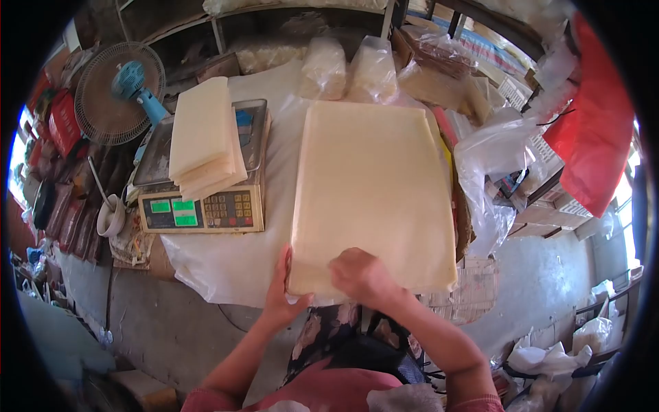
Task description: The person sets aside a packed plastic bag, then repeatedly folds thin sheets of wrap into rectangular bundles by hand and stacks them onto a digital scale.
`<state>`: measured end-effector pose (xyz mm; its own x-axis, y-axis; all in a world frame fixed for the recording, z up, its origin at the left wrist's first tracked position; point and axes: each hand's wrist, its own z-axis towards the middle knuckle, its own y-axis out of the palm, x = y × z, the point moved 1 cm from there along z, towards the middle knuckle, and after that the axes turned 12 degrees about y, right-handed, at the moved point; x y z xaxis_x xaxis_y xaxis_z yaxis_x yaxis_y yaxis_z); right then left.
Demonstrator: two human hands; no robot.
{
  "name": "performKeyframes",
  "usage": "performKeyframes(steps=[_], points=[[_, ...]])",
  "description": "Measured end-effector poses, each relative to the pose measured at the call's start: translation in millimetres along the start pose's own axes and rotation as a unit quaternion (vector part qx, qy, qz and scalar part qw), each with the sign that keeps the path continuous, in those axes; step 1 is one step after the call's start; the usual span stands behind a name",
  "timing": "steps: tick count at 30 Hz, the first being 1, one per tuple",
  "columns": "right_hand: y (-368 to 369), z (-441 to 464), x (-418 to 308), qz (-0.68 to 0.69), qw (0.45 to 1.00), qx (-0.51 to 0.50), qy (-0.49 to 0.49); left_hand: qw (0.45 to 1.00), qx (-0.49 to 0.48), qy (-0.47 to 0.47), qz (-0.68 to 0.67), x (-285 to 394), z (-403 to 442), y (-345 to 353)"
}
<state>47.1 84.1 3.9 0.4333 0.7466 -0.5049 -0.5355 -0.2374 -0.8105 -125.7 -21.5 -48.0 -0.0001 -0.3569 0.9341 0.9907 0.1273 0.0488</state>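
A thick stack of large, cream-coloured thin sheets (374, 185) lies flat in front of me on the plastic-covered table. My left hand (281, 295) rests against its near left corner, fingers stretched along the side edge and thumb apart at the front edge. On top of the stack, near the front, my right hand (360, 275) is closed in a fist; whatever its fingers may pinch is hidden. To the left, a folded bundle of similar sheets (201, 134) sits on the pan of a digital scale (201, 209), whose green displays are lit.
A fan (127, 86) and a white bowl (110, 218) with a stick in it stand left of the scale. Clear-wrapped packs (322, 69) line the table's back. Plastic bags (491, 158) and a red sheet (596, 123) hang at the right.
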Motion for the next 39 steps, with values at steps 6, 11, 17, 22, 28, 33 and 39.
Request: performKeyframes(steps=[6, 11, 17, 22, 28, 33, 39], points=[[-28.2, -1.1, -1.8, 0.130, 0.976, 0.037, 0.172, 0.881, -0.200, 0.185, 0.387, 29.1, 20.8, 0.6], [5.6, -20.8, 5.5, -0.138, 0.988, 0.065, 0.033, 0.880, -0.172, 0.178, 0.405, 14.5, 40.2, 23.1], [-81.4, 19.0, -8.2, -0.022, 0.969, 0.190, 0.154, 0.880, -0.174, 0.180, 0.404, 23.0, 48.0, 33.3], [-85.5, 19.1, -9.4, -0.055, 0.980, 0.157, 0.112, 0.819, -0.208, 0.189, 0.500, 16.3, 61.5, 46.2], [-98.3, 32.7, 3.0, -0.058, 0.981, 0.174, 0.067, 0.822, -0.226, 0.137, 0.505, 0.6, 56.7, 43.6], [-184.6, 39.7, -37.4, -0.157, 0.931, 0.324, 0.060, 0.830, -0.205, 0.155, 0.496, -6.0, 54.6, 40.8], [-174.4, 2.8, -76.8, -0.172, 0.952, 0.238, -0.083, 0.872, -0.241, -0.021, 0.425, -5.9, 59.5, 34.1]])
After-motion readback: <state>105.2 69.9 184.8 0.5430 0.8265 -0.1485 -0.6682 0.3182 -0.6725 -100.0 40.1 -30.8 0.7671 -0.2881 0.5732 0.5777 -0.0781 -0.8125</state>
